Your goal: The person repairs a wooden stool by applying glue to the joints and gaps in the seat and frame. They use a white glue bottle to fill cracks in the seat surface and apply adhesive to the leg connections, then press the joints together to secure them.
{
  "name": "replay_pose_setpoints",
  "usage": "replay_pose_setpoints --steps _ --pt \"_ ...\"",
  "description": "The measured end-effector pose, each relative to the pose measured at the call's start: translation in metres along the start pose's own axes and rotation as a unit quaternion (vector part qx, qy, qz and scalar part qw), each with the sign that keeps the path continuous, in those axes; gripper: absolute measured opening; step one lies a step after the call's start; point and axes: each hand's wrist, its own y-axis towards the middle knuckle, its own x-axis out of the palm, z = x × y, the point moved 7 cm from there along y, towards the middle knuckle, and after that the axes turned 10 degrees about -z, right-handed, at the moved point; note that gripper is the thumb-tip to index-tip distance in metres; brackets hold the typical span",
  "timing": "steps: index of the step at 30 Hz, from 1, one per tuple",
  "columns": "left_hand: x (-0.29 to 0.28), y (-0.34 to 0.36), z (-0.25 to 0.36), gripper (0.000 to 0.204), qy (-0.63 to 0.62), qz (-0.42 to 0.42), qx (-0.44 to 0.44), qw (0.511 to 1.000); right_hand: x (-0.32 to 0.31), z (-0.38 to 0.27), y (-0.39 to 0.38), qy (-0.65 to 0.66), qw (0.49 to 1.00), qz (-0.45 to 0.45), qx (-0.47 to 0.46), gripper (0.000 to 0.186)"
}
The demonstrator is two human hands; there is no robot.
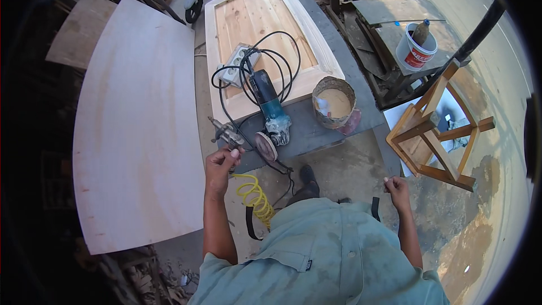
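My left hand (219, 164) is closed around the lower part of a grey metal spray gun (227, 134), its narrow tip pointing up and to the left. A yellow coiled air hose (255, 196) hangs below that hand. Just right of the gun, an angle grinder (269, 101) with a round sanding disc (266, 146) lies at the near end of a framed pine panel (248, 20). My right hand (398, 191) hangs at my right side with its fingers curled in, and I see nothing in it.
A pail of tan paste (337, 105) stands at the grey bench's (361, 87) near right corner. A black cord loops over a power strip (232, 68). A large pale board (138, 130) fills the left. An overturned wooden stool (432, 138) and white bucket (403, 51) are right.
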Motion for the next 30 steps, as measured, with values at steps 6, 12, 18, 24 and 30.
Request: replay_pose_setpoints --steps 6,12,18,24,30 --pt "-0.101 0.075 0.033 0.034 0.182 0.171 -0.015 0.968 0.019 0.078 -0.021 -0.180 0.982 -0.050 -0.001 0.014" --pt "-0.108 0.180 -0.099 0.039 0.338 0.094 -0.096 0.932 0.006 0.073 -0.019 -0.131 0.990 0.059 0.006 0.014" --pt "-0.073 0.214 -0.126 0.033 0.491 0.080 -0.004 0.868 0.027 0.075 -0.026 -0.151 0.982 0.105 0.028 0.013" --pt "-0.065 0.194 -0.111 0.021 0.465 0.031 0.094 0.880 0.053 0.138 -0.040 -0.108 0.979 0.116 0.126 0.014" --pt "-0.092 0.188 -0.122 0.031 0.437 0.027 -0.023 0.899 0.061 0.176 -0.098 -0.068 0.941 0.179 0.280 0.019"
